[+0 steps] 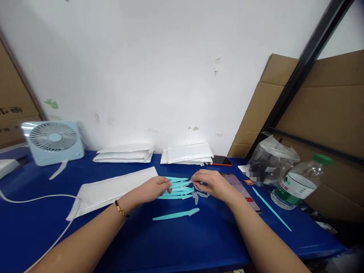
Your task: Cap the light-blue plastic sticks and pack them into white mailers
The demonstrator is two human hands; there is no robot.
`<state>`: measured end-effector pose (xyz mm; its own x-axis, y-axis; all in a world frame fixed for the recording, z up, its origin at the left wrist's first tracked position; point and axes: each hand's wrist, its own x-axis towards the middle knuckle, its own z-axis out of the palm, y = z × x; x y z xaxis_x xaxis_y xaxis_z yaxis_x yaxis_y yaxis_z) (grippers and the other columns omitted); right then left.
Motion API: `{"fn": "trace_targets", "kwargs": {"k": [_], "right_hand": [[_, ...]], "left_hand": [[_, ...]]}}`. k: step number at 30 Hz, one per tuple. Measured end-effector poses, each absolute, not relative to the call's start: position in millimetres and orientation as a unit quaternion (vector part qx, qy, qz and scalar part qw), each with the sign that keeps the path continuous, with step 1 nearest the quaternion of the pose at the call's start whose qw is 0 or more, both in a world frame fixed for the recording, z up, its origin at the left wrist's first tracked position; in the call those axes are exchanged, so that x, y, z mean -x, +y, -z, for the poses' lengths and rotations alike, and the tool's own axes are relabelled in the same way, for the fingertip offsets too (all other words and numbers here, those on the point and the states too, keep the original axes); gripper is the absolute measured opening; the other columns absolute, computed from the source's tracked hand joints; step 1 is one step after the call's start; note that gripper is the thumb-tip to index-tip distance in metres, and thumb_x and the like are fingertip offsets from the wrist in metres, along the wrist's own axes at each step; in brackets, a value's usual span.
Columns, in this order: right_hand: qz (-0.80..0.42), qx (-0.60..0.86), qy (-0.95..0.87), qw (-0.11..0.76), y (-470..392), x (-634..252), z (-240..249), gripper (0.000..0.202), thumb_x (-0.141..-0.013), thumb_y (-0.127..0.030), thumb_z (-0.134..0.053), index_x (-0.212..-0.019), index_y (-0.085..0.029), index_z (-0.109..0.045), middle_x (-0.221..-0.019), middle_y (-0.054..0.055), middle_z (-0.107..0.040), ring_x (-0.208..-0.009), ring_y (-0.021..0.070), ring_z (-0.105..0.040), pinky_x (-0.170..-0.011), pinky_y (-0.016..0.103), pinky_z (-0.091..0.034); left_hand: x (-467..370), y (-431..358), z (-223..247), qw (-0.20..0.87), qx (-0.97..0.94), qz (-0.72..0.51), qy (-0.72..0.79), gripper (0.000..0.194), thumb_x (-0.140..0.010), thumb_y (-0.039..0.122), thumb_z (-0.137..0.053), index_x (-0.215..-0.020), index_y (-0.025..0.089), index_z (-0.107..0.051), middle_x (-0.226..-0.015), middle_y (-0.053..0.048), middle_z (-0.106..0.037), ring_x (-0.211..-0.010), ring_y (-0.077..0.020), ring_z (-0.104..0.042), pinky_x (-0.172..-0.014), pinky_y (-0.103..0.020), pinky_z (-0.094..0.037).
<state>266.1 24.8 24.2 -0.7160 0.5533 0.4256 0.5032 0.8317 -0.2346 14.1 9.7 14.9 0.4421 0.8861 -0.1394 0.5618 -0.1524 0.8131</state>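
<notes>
Several turquoise eyebrow razors (178, 193) lie fanned together in the middle of the table, their blade ends toward the right. My left hand (155, 188) is closed over the handle ends, thumb and fingers pinching a razor. My right hand (209, 184) pinches at the blade end of the upper razors; its fingertips partly hide what is between them, seemingly a small translucent blade cover. Below its fingers are several loose translucent blade covers (196, 198). Nearer to me lies a single turquoise razor (174, 215), apart from the others.
Behind my left hand is a white padded mailer (113, 187); mailer stacks (125, 154) (187, 153) stand by the wall. A fan (55, 142) with its cable is left. To the right are a phone (241, 191), another razor (271, 208), a bottle (298, 184) and a plastic bag (270, 157).
</notes>
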Motion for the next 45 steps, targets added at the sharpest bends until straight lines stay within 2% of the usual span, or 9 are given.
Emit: {"fn": "trace_targets", "kwargs": {"k": [6, 10, 15, 23, 26, 29, 34, 39, 45], "right_hand": [[-0.162, 0.276, -0.924, 0.21, 18.5, -261.3, -25.6, 0.02, -0.084, -0.031, -0.051, -0.089, -0.02, -0.067, -0.082, 0.006, -0.064, -0.072, 0.0139, -0.059, -0.064, 0.023, -0.045], [-0.214, 0.307, -0.91, 0.177, 22.8, -272.6, -28.4, 0.017, -0.08, -0.025, -0.055, -0.09, -0.02, -0.068, -0.086, 0.005, -0.061, -0.07, 0.0121, -0.057, -0.06, 0.021, -0.043], [-0.199, 0.32, -0.922, 0.092, 29.7, -279.3, -23.5, 0.02, -0.07, -0.016, -0.063, -0.088, -0.021, -0.069, -0.084, 0.003, -0.058, -0.064, 0.0099, -0.051, -0.055, 0.02, -0.038], [-0.066, 0.353, -0.932, 0.057, 26.4, -256.5, -5.8, 0.01, -0.058, -0.01, -0.059, -0.066, -0.016, -0.061, -0.069, 0.003, -0.06, -0.063, 0.0134, -0.051, -0.055, 0.023, -0.034], [-0.084, 0.363, -0.924, 0.081, 26.3, -257.3, -5.1, 0.012, -0.056, -0.006, -0.053, -0.063, -0.016, -0.058, -0.064, 0.002, -0.06, -0.06, 0.0131, -0.053, -0.054, 0.022, -0.034], [-0.205, 0.392, -0.884, 0.153, 28.9, -266.5, -10.0, 0.015, -0.061, -0.008, -0.052, -0.072, -0.016, -0.057, -0.061, 0.0, -0.06, -0.055, 0.0116, -0.056, -0.049, 0.019, -0.036], [-0.394, 0.411, -0.758, 0.319, 35.7, -277.1, -20.6, 0.018, -0.075, -0.025, -0.056, -0.089, -0.015, -0.053, -0.06, 0.002, -0.063, -0.061, 0.0162, -0.064, -0.053, 0.022, -0.046], [-0.427, 0.382, -0.701, 0.425, 41.3, -276.8, -19.3, 0.027, -0.072, -0.038, -0.064, -0.078, -0.015, -0.052, -0.063, 0.004, -0.064, -0.064, 0.018, -0.066, -0.051, 0.024, -0.048], [-0.437, 0.372, -0.695, 0.432, 43.1, -279.1, -15.7, 0.029, -0.068, -0.038, -0.068, -0.073, -0.015, -0.051, -0.061, 0.003, -0.063, -0.06, 0.0164, -0.065, -0.052, 0.025, -0.05]], "left_hand": [[-17.9, 4.3, -18.6, 0.402, -0.778, -0.143, 0.461, 0.04, -0.081, 0.049, -0.036, -0.075, 0.017, -0.059, -0.062, 0.002, -0.049, -0.054, -0.0107, -0.041, -0.052, -0.022, -0.034], [-17.0, 3.3, -13.6, 0.341, -0.816, -0.119, 0.451, 0.038, -0.08, 0.048, -0.04, -0.068, 0.017, -0.058, -0.062, 0.001, -0.054, -0.053, -0.0106, -0.041, -0.05, -0.023, -0.032], [-18.6, 0.8, -9.5, 0.303, -0.836, -0.094, 0.448, 0.029, -0.077, 0.043, -0.047, -0.077, 0.021, -0.064, -0.068, 0.0, -0.06, -0.059, -0.0131, -0.05, -0.053, -0.023, -0.036], [-21.7, 7.7, -3.1, 0.058, -0.882, -0.082, 0.461, 0.019, -0.075, 0.033, -0.055, -0.09, 0.025, -0.064, -0.088, -0.004, -0.064, -0.082, -0.0199, -0.057, -0.067, -0.027, -0.039], [-23.4, 9.6, 0.3, 0.007, -0.892, -0.055, 0.449, 0.017, -0.078, 0.027, -0.048, -0.08, 0.022, -0.065, -0.078, -0.006, -0.065, -0.075, -0.0202, -0.058, -0.067, -0.029, -0.039], [-23.7, 10.3, 1.6, -0.004, -0.891, -0.063, 0.449, 0.019, -0.077, 0.022, -0.045, -0.075, 0.02, -0.064, -0.074, -0.006, -0.065, -0.071, -0.0195, -0.058, -0.065, -0.029, -0.039], [-16.4, 14.1, -2.3, 0.116, -0.865, -0.128, 0.47, 0.02, -0.079, 0.03, -0.046, -0.079, 0.022, -0.064, -0.077, -0.002, -0.066, -0.069, -0.0152, -0.057, -0.06, -0.024, -0.037], [-9.8, 18.9, -5.5, 0.221, -0.82, -0.21, 0.485, 0.027, -0.081, 0.041, -0.043, -0.081, 0.02, -0.06, -0.078, -0.002, -0.065, -0.069, -0.0148, -0.056, -0.061, -0.024, -0.039], [-9.7, 23.6, -1.9, 0.263, -0.801, -0.227, 0.487, 0.034, -0.078, 0.048, -0.044, -0.081, 0.018, -0.058, -0.077, -0.002, -0.062, -0.07, -0.0149, -0.055, -0.061, -0.024, -0.04]]}}
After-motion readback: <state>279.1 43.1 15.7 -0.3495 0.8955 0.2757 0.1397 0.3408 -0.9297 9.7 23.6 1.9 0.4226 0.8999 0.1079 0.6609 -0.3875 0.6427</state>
